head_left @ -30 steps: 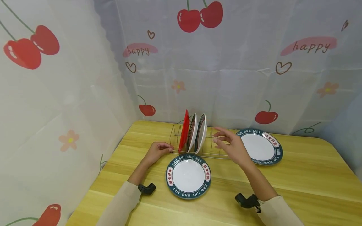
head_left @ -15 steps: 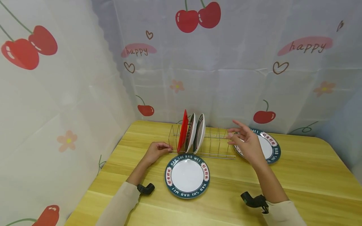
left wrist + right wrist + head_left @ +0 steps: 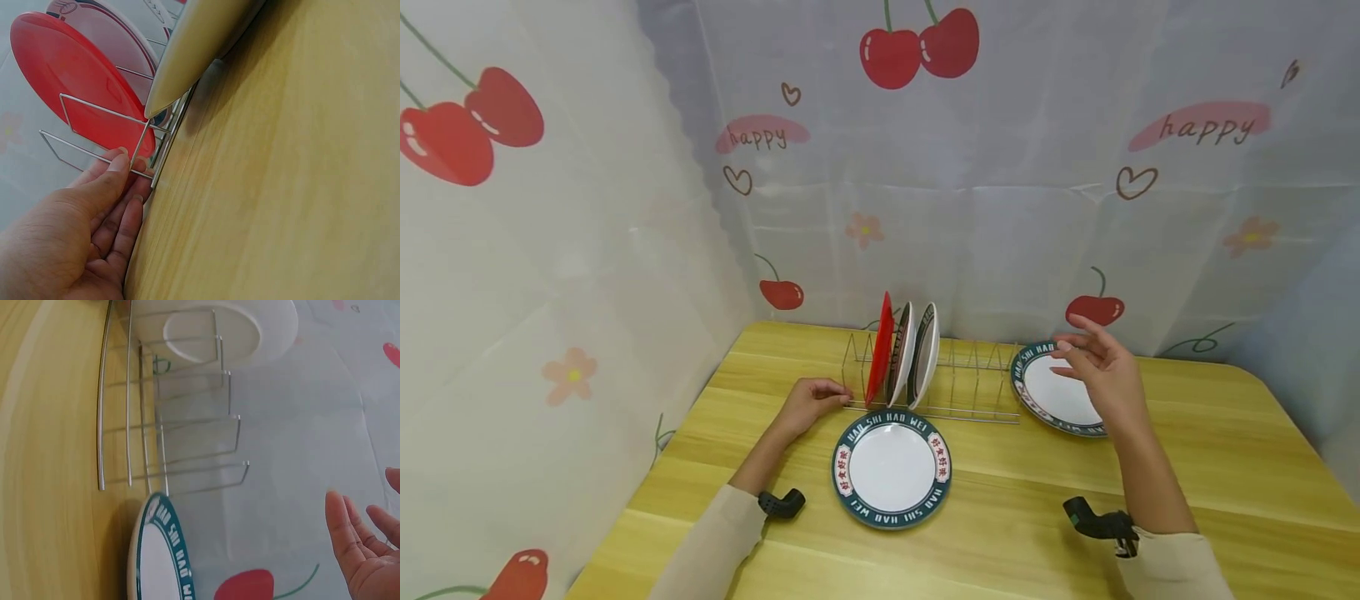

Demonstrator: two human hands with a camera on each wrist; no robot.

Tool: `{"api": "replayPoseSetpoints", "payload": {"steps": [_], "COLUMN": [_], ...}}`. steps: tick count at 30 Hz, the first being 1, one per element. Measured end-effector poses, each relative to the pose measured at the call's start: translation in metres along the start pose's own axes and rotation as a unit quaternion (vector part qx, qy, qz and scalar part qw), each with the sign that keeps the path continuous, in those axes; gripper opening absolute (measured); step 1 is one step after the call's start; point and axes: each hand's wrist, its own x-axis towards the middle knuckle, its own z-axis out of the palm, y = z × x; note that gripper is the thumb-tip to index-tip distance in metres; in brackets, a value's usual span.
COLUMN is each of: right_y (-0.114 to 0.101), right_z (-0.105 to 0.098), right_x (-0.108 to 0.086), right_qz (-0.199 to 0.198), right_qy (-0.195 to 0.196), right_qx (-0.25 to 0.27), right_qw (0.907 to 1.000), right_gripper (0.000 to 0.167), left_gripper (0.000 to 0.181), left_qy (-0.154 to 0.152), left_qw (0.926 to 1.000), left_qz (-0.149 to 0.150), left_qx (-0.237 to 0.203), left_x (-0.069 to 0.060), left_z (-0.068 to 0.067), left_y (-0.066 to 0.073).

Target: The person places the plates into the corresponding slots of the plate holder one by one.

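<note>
Left grip (image 3: 75, 231) pinched the end of a wire plate rack (image 3: 970, 418)

The right grip (image 3: 1107, 379), loosely spread and holding nothing, was above a teal-rimmed plate (image 3: 1054, 393) on the worktop (image 3: 1000, 500). In the rack stood one red plate (image 3: 879, 354) and two white plates (image 3: 930, 358); a second teal-rimmed plate (image 3: 891, 467) lay before it.

Rightmost plate (image 3: 1055, 394) partly hidden behind the right hand (image 3: 1110, 382)

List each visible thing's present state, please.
Silver metal wire rack: upright, partly filled.
Round red plate: on edge, racked.
Round white middle racked plate: on edge.
Round white right racked plate: on edge.
Round white teal-rimmed front plate: lying face up.
Round white teal-rimmed rightmost plate: lying face up.
Left hand: pinching rack's end wire.
Right hand: fingers relaxed, holding nothing.
</note>
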Motion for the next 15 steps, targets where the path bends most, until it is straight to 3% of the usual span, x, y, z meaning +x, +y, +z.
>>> {"api": "replayPoseSetpoints", "payload": {"steps": [8, 15], "right_y": [0.009, 0.021], "right_z": [-0.024, -0.044], "right_x": [0.004, 0.003], "right_qz": [0.022, 0.063], "right_qy": [0.02, 0.041], "right_qx": [-0.019, -0.111], "right_qw": [0.9994, 0.991], "right_gripper": [0.05, 0.058], "left_gripper": [0.013, 0.013], "left_qy": [0.004, -0.003], "left_qw": [0.9995, 0.9998], "left_qz": [-0.017, -0.013], "left_qx": [0.025, 0.014], "left_x": [-0.002, -0.01], "left_z": [0.0, 0.002], "left_y": [0.004, 0.031]}}
